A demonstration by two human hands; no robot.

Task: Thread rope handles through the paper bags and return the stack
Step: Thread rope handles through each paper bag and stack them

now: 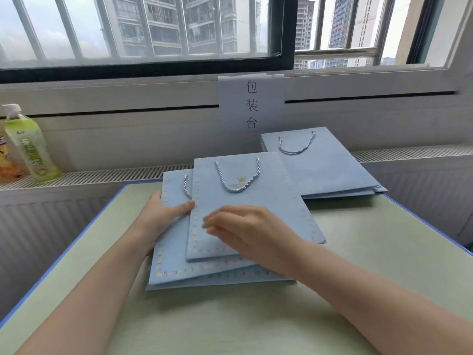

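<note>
Squaring the threaded bags at table centre

The top paper bag [245, 208], rope handle [236, 179] already threaded, lies askew on the pale-blue stack [204, 275] at table centre; my left hand [163, 213] grips the stack's nine-o'clock edge to steady it; my right hand [240, 226] rests loosely curled on the top bag, holding nothing, probably to slide it square; a second stack [330, 170] sits at one o'clock; green drink bottle [30, 147] at ten; nothing blocks the way.

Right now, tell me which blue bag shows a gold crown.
The top bag of the near stack, under both hands: its crown sits behind the rope handle. The far stack's bag shows none.
</note>
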